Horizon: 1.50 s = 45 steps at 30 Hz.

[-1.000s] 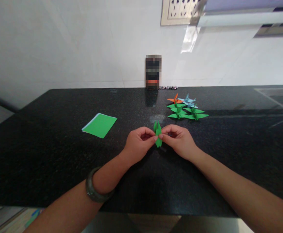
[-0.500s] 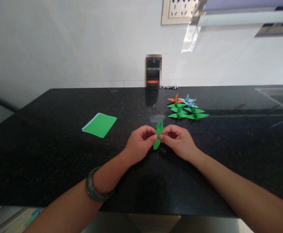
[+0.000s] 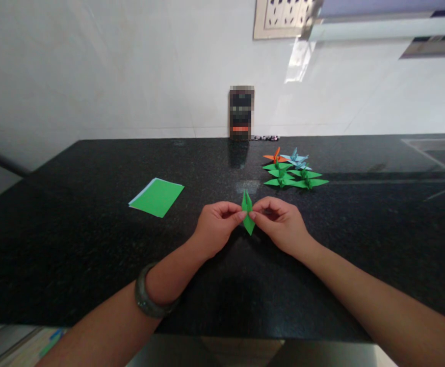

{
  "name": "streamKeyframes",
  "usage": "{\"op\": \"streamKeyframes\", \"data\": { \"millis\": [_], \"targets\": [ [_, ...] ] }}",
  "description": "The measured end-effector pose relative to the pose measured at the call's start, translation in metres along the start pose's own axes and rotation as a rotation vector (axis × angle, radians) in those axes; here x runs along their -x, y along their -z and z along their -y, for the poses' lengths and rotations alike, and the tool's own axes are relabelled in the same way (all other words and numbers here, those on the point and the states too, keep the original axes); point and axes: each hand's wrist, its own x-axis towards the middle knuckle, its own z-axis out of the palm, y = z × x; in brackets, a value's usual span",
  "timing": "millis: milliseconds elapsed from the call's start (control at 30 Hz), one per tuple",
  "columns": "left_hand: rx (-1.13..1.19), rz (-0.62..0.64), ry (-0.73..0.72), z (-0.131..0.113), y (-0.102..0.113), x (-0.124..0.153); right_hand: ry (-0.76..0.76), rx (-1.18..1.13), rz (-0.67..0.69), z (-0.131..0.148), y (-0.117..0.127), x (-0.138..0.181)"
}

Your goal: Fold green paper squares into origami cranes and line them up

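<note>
A folded piece of green origami paper (image 3: 248,216) is pinched between my two hands above the black countertop (image 3: 222,300). Two narrow points stick up at its far end, and a single wider point faces me. My left hand (image 3: 218,227) grips its left edge between thumb and fingers; a dark bangle is on that wrist. On the right edge, my right hand (image 3: 281,224) pinches it the same way. Beyond my right hand stand several green paper cranes (image 3: 282,179), with an orange crane (image 3: 276,156) and light blue cranes (image 3: 294,155) behind them.
To the left lies a stack of square paper (image 3: 158,198), green on top with a pale blue edge showing. A phone (image 3: 241,112), blurred out, leans against the white wall (image 3: 130,66), a beaded strap (image 3: 267,138) beside it. A socket panel (image 3: 283,18) is above.
The folded green paper has turned in my fingers, its near point now swung to the right and its face flatter to me. My left hand has shifted slightly left.
</note>
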Motion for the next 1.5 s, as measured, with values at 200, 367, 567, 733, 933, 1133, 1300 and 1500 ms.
{"op": "streamKeyframes", "data": {
  "millis": [200,367,567,733,933,1133,1300,1500],
  "targets": [
    [0.232,0.024,0.075,0.002,-0.002,-0.001,-0.112,-0.255,-0.019,0.001,-0.003,-0.002],
    [0.277,0.079,0.168,0.002,-0.001,0.0,-0.171,-0.242,-0.037,0.002,-0.002,-0.001],
    [0.212,0.078,0.173,0.001,-0.003,0.001,-0.164,-0.222,-0.041,0.004,-0.002,-0.002],
    [0.113,0.055,0.108,0.002,-0.004,0.0,-0.202,-0.244,-0.055,0.006,-0.004,-0.003],
    [-0.032,0.062,0.039,0.006,-0.001,0.0,-0.304,-0.31,-0.012,0.009,-0.004,-0.003],
    [0.035,0.147,0.025,0.008,-0.006,0.001,-0.3,-0.272,-0.056,0.01,-0.003,-0.004],
    [0.032,0.135,0.019,0.006,-0.004,0.0,-0.25,-0.203,-0.01,0.012,-0.001,-0.002],
    [-0.052,0.11,0.061,-0.001,-0.001,0.003,-0.261,-0.272,0.016,0.008,-0.001,-0.003]
  ]
}}
